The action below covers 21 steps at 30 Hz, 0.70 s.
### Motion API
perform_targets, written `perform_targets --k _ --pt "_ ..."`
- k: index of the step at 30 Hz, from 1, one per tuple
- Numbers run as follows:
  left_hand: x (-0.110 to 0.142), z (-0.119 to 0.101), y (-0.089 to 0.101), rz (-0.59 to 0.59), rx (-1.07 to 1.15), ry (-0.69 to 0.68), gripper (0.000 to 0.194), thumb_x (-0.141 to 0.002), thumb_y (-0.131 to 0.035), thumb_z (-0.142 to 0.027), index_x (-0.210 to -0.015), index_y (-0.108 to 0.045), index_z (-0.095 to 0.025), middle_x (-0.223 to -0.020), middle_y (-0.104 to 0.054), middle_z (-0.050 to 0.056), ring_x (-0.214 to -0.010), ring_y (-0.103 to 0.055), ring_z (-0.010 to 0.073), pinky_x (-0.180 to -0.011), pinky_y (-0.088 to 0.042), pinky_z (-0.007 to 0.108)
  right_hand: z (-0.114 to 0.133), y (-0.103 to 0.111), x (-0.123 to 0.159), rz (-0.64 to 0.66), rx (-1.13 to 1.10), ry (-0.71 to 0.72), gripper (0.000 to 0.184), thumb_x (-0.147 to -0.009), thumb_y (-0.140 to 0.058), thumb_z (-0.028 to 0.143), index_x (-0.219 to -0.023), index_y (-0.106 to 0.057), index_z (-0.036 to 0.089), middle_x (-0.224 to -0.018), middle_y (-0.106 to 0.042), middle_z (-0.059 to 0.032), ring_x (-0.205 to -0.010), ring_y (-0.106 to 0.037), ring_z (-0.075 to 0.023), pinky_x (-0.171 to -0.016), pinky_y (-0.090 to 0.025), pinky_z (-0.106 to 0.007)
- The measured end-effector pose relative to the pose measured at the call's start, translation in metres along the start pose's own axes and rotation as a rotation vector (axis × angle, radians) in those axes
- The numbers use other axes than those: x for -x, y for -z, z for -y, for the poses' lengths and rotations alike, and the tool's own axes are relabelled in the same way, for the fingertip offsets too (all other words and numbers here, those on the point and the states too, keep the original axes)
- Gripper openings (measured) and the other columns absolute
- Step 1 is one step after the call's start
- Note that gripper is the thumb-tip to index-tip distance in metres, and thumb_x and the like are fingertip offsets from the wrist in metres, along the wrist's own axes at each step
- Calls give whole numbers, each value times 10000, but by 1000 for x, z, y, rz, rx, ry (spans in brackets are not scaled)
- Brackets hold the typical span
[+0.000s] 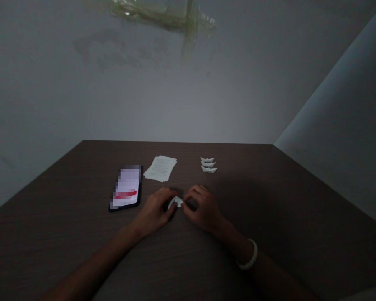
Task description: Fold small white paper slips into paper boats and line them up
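A small piece of folded white paper is held between my two hands, low over the dark table. My left hand pinches its left side, the thumb in front and the fingers behind. At its right end, the thumb and fingertips of my right hand are closed on the paper. Parts of the paper are hidden by my fingers, so its full shape cannot be made out. Beyond my right hand, 3 little folded paper boats stand in a close row.
A stack of printed paper sheets lies behind my left hand. Left of it rests a phone with a lit, blurred screen. The brown wooden table meets a grey wall at its far edge. A pale bracelet circles my right wrist.
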<state>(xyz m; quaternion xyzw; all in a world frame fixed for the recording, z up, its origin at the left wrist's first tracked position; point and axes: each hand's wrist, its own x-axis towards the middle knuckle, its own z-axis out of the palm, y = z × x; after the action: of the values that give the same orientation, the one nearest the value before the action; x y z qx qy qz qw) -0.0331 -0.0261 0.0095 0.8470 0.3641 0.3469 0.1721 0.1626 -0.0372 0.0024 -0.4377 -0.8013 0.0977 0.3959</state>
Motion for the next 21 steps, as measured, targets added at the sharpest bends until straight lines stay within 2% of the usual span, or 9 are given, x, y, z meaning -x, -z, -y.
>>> perform_targets --k 6,15,21 --pt "0 -1 1 28 27 -26 176 -876 -535 -177 -1037 -604 -193 -957 -665 50 -880 -615 182 -791 -511 340 -3 -3 0 50 -17 35 189 -782 -674 172 -969 -650 182 -907 -688 -41 -845 -584 -186 -792 -449 -319" --pt "-1 -2 1 41 14 -6 137 -882 -531 -204 -989 -613 -182 -928 -668 48 -835 -618 176 -745 -505 317 -3 -2 -1 66 -55 62 97 -815 -643 159 -904 -666 190 -855 -708 -27 -781 -598 -166 -791 -430 -313" --pt "0 0 0 30 -6 6 129 -872 -528 -193 -970 -611 -183 -915 -668 42 -827 -619 177 -746 -499 309 -1 3 0 119 -99 65 269 -737 -664 132 -999 -651 192 -922 -699 -40 -830 -606 -186 -824 -429 -331"
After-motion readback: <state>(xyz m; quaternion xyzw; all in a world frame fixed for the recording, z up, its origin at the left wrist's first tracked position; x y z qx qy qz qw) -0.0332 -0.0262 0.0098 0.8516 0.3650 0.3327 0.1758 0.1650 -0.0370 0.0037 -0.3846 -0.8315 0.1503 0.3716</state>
